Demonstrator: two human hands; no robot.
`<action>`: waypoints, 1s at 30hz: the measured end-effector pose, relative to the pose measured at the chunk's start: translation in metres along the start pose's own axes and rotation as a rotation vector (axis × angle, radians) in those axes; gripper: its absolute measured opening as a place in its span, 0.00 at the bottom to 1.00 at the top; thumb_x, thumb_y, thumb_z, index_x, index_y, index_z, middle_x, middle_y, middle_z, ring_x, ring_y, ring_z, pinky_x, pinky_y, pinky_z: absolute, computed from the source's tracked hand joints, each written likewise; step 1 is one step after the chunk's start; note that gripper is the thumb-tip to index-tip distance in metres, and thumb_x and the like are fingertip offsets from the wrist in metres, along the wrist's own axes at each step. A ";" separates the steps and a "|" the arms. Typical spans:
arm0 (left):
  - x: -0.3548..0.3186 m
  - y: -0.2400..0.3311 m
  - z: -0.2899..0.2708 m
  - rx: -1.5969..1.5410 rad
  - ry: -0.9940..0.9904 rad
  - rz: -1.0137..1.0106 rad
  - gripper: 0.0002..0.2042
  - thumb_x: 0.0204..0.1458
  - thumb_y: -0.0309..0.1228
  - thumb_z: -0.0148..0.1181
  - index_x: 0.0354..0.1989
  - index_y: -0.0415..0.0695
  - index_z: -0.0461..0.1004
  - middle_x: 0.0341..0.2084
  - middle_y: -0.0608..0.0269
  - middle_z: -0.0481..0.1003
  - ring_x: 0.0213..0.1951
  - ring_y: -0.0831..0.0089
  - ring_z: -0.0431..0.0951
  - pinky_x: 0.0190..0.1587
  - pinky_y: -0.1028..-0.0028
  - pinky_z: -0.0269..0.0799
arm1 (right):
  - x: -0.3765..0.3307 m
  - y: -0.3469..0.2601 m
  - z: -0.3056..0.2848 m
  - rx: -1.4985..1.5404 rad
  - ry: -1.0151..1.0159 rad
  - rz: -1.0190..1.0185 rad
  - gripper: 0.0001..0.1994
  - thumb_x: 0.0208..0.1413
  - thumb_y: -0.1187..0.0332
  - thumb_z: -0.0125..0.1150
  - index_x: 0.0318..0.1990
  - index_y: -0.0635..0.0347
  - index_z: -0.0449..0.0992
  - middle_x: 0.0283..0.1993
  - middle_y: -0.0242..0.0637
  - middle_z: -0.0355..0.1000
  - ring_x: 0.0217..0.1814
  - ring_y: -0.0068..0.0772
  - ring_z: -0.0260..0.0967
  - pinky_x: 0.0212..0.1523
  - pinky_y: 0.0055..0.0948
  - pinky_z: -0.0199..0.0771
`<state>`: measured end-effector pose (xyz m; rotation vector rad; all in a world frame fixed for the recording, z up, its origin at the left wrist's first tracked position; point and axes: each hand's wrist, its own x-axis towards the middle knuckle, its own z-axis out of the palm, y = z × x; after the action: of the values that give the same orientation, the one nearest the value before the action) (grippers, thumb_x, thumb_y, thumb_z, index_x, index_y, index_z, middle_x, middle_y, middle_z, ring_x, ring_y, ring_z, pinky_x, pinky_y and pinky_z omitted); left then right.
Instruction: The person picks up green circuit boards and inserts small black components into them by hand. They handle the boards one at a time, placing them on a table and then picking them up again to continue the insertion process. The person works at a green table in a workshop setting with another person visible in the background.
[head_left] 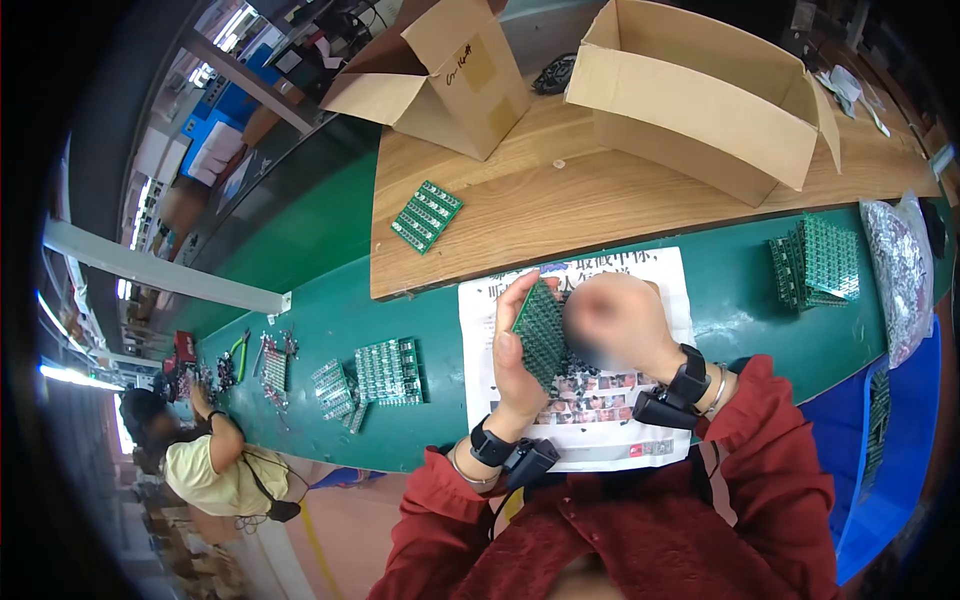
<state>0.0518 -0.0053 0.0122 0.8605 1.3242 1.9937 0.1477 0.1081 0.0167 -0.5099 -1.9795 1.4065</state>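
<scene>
My left hand (513, 370) grips a green circuit board panel (541, 338) by its side, holding it tilted up over a printed paper sheet (480, 400). Close against the panel's right side is my right hand (632, 322), its fingers curled in. A blur covers those fingertips, so whatever they pinch cannot be made out. Small dark parts (583, 384) lie scattered on the paper beneath both hands.
Left on the green bench (450, 440) lie more board panels (390, 373); a co-worker (215, 465) sits beyond, near green-handled pliers (239, 355). Stacked boards (815, 262), a plastic bag (897, 275) and a blue bin (850, 430) are right. Cardboard boxes (690, 115) stand behind.
</scene>
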 end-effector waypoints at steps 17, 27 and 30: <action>-0.002 0.003 0.006 -0.125 0.022 -0.030 0.40 0.51 0.65 0.38 0.58 0.38 0.56 0.51 0.48 0.65 0.51 0.64 0.68 0.56 0.65 0.61 | -0.005 0.001 0.003 0.063 0.037 -0.031 0.04 0.40 0.79 0.62 0.26 0.65 0.73 0.23 0.36 0.71 0.24 0.22 0.71 0.26 0.23 0.72; 0.001 0.004 0.001 -0.108 0.051 -0.049 0.40 0.51 0.65 0.36 0.59 0.39 0.56 0.51 0.50 0.66 0.50 0.65 0.68 0.54 0.66 0.63 | -0.005 0.015 0.003 0.119 -0.030 0.009 0.06 0.44 0.80 0.61 0.31 0.65 0.77 0.27 0.34 0.74 0.28 0.20 0.72 0.31 0.20 0.74; 0.002 0.004 0.000 -0.104 0.039 -0.040 0.40 0.52 0.65 0.36 0.59 0.39 0.56 0.51 0.51 0.66 0.49 0.65 0.68 0.53 0.66 0.64 | -0.005 0.016 0.002 0.208 -0.095 0.121 0.06 0.45 0.80 0.61 0.33 0.66 0.77 0.29 0.33 0.74 0.30 0.17 0.71 0.33 0.18 0.74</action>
<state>0.0498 -0.0052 0.0161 0.7450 1.2368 2.0386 0.1490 0.1086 0.0000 -0.4824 -1.8731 1.7191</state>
